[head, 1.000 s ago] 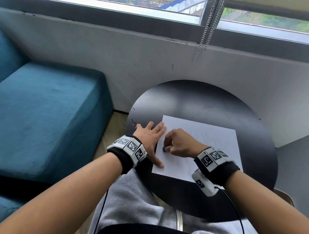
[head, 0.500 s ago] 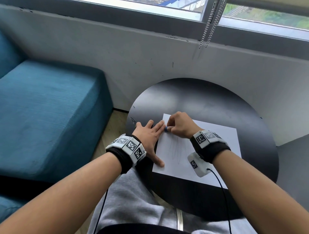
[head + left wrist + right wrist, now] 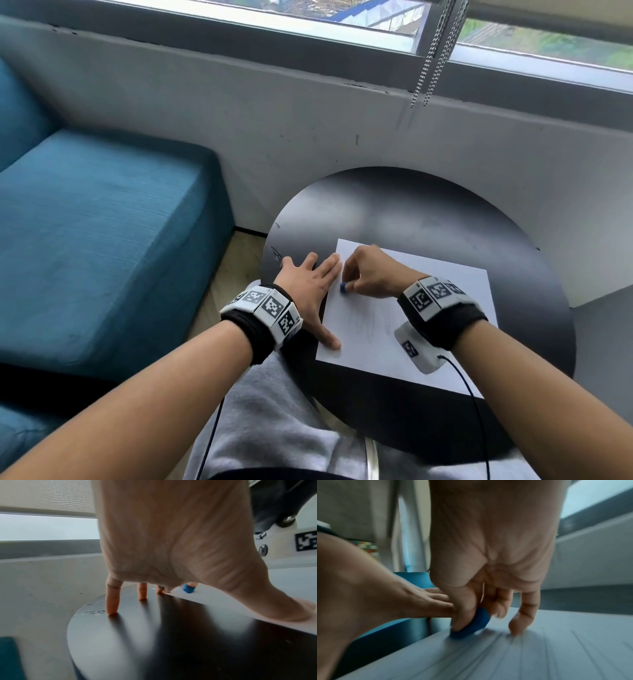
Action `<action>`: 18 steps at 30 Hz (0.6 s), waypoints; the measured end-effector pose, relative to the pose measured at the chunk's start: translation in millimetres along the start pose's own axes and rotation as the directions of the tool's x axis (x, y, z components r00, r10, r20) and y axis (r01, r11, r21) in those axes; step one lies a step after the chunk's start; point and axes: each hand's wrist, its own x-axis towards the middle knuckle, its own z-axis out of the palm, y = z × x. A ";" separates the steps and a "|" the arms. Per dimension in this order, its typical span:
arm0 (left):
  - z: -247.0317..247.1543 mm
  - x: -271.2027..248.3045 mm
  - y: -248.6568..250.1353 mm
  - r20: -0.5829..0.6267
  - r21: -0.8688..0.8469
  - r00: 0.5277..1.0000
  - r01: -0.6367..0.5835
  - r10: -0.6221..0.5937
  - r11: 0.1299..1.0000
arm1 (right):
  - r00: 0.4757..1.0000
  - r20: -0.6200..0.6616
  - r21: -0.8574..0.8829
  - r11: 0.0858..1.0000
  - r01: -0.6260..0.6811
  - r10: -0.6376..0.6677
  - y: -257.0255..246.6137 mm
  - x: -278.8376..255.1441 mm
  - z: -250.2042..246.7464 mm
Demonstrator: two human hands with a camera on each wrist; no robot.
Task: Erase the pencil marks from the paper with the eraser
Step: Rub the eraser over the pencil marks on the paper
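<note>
mid-erase: the right hand (image 3: 371,274) pinches the blue eraser (image 3: 344,287) on the paper (image 3: 445,284), left hand (image 3: 310,286) flat with fingers spread; next, rub the faint marks (image 3: 368,320) nearer the body

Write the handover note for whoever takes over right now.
Left hand: flat, fingers spread, thumb and fingertips pinning the paper's left edge on the table.
Right hand: pinching the blue eraser, which is pressed on the paper near its left edge.
Done: not clear how much is erased.
Left: faint pencil marks nearer the body remain; rub them out.
</note>
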 end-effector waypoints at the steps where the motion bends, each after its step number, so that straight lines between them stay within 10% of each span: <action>1: 0.1 0.2 -0.1 0.002 -0.001 1.000 0.001 -0.001 1.000 | 0.997 0.072 -0.014 1.000 0.009 -0.008 -1.2 -2.5 0.3; 8: -0.2 -0.3 -0.9 -0.002 -0.011 1.000 -0.003 0.003 1.000 | 0.990 -0.101 0.018 0.996 -0.093 0.094 9.6 12.8 -12.6; 14: 1.5 2.7 -2.0 0.021 -0.035 1.000 -0.001 0.001 0.999 | 0.972 0.231 -0.069 0.996 0.051 -0.034 -11.1 -12.7 0.2; 18: 1.8 3.0 -2.1 0.017 -0.032 1.000 -0.008 0.008 0.999 | 0.999 0.045 -0.048 0.999 0.008 -0.006 -10.0 -6.0 -7.1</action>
